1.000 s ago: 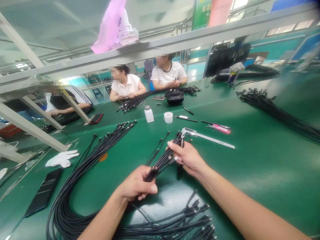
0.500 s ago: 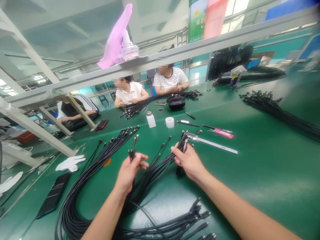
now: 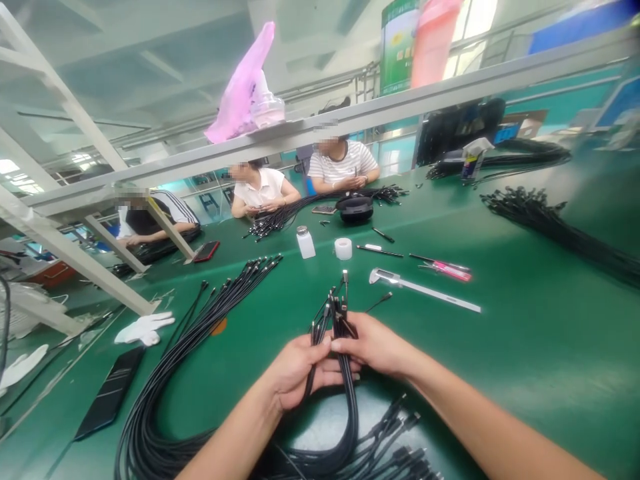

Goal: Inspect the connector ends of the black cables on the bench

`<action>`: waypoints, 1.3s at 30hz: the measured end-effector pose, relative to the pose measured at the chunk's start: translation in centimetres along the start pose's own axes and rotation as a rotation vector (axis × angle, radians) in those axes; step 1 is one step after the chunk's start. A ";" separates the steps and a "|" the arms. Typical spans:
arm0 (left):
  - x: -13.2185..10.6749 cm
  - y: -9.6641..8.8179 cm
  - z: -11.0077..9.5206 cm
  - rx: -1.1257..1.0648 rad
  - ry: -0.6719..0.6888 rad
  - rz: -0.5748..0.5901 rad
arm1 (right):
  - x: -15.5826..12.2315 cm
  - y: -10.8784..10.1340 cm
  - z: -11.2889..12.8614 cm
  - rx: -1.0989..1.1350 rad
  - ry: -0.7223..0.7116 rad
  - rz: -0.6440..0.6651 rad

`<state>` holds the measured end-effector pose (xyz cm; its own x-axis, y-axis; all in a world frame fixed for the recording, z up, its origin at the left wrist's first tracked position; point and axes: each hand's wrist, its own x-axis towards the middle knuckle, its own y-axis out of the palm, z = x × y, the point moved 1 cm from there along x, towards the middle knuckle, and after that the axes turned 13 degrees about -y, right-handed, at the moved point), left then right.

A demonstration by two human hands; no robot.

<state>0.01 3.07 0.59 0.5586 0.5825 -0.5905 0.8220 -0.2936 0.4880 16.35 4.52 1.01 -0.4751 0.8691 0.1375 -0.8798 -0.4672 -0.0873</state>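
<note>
Black cables (image 3: 351,407) with metal-tipped plugs rise between my hands in the middle of the table. My left hand (image 3: 305,367) is closed around a few of them, its fingers reaching under toward the other hand. A thicker bunch is gripped by my right hand (image 3: 367,343), plug ends pointing up. Both hands meet, so the two bunches stand side by side. One loose plug (image 3: 386,297) sticks out beyond the right hand. The rest of the bundle (image 3: 165,383) curves across the table to the left, and more plug ends (image 3: 400,460) lie near the front edge.
Calipers (image 3: 425,291), a pink-handled tool (image 3: 453,270), a tape roll (image 3: 343,249) and a white bottle (image 3: 305,243) lie beyond my hands. A phone (image 3: 109,392) and white glove (image 3: 145,329) are left. Another cable bundle (image 3: 565,230) lies right. Several people sit across the table.
My right hand has moved left and nearer with its bunch, lifting it off the calipers. My left hand has moved right, and the two bunches are now together.
</note>
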 end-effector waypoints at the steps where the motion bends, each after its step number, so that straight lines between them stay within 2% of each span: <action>1: 0.2 -0.3 0.5 -0.047 -0.007 -0.013 | 0.1 0.0 -0.1 -0.025 -0.001 -0.006; 5: 0.3 -0.8 1.3 -0.138 0.012 -0.045 | 0.4 0.0 -0.5 -0.122 0.023 -0.037; 10: 0.4 -0.8 1.1 -0.101 0.096 -0.078 | 0.6 -0.2 -1.4 -0.180 0.058 -0.131; 15: 0.2 -0.5 1.0 -0.101 0.115 -0.145 | 0.9 -1.7 -2.0 -0.068 0.083 -0.330; 18: -0.2 0.0 1.2 -0.044 0.091 -0.120 | 1.0 -2.3 -2.0 0.035 0.094 -0.432; 22: -0.7 0.7 1.4 0.063 0.054 -0.051 | 1.1 -2.0 -1.9 0.136 0.089 -0.481; 28: -1.1 1.0 1.4 0.089 0.010 -0.005 | 1.1 -2.0 -2.1 0.188 0.065 -0.469; 32: -0.9 0.6 1.5 -0.038 -0.014 0.010 | 0.9 -2.1 -1.8 0.137 0.002 -0.440; 36: -0.6 0.1 1.5 -0.108 0.005 -0.010 | 0.5 -0.4 -1.4 0.053 -0.063 -0.311; 39: -0.3 -0.2 1.5 -0.098 0.026 -0.053 | 0.2 0.9 -1.5 -0.040 -0.089 -0.279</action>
<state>-0.12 1.81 -0.25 0.5102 0.6153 -0.6009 0.8349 -0.1865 0.5179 15.53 4.51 -0.54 -0.2156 0.9447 0.2471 -0.9763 -0.2039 -0.0725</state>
